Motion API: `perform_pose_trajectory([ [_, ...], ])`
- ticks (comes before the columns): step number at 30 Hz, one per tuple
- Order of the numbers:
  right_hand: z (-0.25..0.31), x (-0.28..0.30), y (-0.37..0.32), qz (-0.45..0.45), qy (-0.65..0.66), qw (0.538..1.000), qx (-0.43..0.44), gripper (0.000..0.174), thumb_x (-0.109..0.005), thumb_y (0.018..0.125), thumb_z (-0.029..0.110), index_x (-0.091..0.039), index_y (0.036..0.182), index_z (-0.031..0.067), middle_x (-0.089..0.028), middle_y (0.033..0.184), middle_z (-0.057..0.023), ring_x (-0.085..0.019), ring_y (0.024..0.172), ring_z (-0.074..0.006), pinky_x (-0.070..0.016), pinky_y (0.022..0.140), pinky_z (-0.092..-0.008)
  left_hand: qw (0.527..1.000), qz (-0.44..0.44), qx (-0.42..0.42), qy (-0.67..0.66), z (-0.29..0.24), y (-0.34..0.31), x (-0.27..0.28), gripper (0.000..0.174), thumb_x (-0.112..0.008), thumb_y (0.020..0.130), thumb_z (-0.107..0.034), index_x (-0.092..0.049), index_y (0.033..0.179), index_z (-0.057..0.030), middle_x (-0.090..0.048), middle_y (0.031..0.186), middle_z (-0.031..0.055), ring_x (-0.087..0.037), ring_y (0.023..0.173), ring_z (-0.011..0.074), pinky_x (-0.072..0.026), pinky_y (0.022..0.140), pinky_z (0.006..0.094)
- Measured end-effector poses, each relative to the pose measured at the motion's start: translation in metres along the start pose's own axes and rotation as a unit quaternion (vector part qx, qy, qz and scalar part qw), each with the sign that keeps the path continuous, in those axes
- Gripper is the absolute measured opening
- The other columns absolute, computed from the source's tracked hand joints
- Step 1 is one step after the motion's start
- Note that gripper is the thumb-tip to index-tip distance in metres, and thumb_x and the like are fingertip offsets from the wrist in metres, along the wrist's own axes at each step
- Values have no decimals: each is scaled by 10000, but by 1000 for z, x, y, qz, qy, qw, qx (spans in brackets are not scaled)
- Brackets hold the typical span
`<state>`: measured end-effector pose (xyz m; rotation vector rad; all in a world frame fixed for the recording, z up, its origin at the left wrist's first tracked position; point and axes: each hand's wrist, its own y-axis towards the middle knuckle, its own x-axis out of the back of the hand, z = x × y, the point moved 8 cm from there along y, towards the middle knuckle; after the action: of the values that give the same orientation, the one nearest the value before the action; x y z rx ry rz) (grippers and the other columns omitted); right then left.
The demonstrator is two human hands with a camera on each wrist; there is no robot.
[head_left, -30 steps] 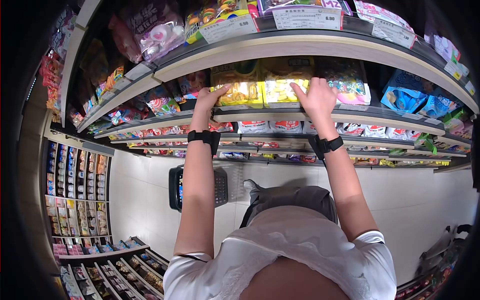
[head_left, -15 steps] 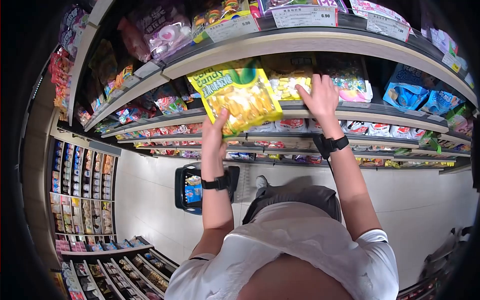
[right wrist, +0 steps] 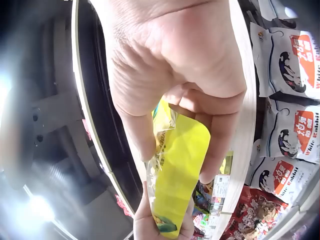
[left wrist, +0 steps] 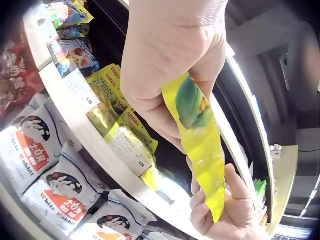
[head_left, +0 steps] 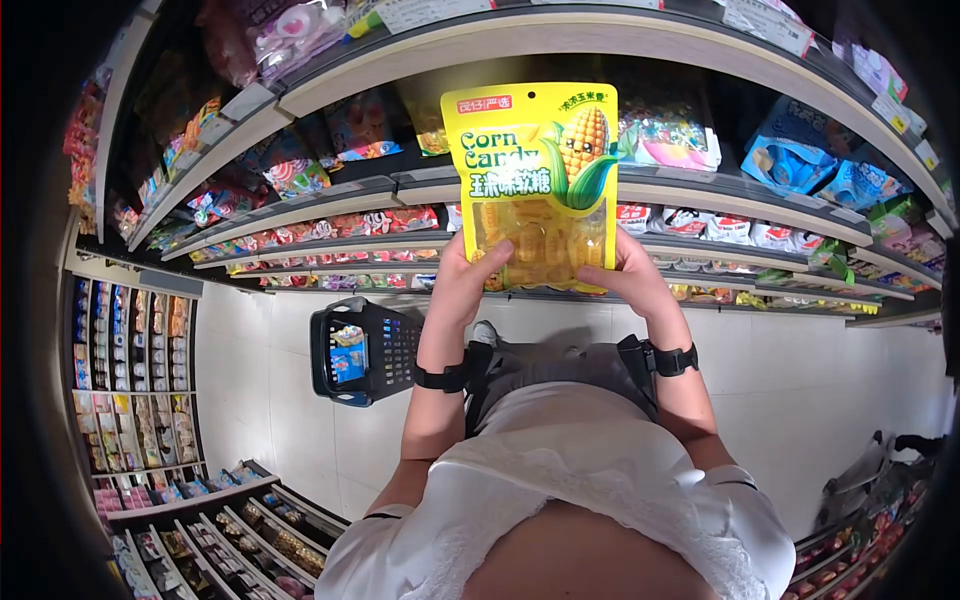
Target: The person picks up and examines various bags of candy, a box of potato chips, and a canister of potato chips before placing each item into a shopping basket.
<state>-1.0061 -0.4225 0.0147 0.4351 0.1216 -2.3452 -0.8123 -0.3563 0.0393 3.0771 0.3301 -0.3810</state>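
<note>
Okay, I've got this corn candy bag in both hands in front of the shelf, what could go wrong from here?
Your left hand and right hand grip the corn candy bag low, so its top might tip. Both thumbs lie over the clear window; squeezing hard could crease it. The basket is on the floor to your left, so a dropped bag might miss it.

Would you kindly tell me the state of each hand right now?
Left hand: closed, holding the yellow Corn Candy bag by its lower left side.
Right hand: closed, holding the same bag by its lower right side.
</note>
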Motion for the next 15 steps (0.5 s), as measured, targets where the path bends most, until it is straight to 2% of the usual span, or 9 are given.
perform_pose_trajectory([
  [2,-1,6,-6,-10,-13,1000,-3,610,-712,830,-81,-493,1389,27,-633,1254,-18,-595,1121,-92,-494,969,-281,1000,6,15,1,7,0,-2,379,-672,949,-116,-569,1297,-5,-655,1212,61,-612,1062,113,-495,919,294],
  [8,4,10,-19,-16,-1,1000,1,539,-719,851,-59,-532,1351,25,-657,1205,-15,-611,1074,-76,-514,932,-268,996,39,65,-44,27,-4,-6,342,-588,1021,-191,-567,1311,-10,-650,1233,57,-613,1083,117,-494,936,302],
  [15,-5,11,-25,-12,17,1000,-10,520,-727,855,-54,-545,1336,18,-669,1215,-38,-618,1079,-88,-517,934,-278,997,47,60,-35,28,-11,-9,353,-577,1030,-205,-561,1324,-10,-639,1260,61,-598,1119,124,-479,966,312],
])
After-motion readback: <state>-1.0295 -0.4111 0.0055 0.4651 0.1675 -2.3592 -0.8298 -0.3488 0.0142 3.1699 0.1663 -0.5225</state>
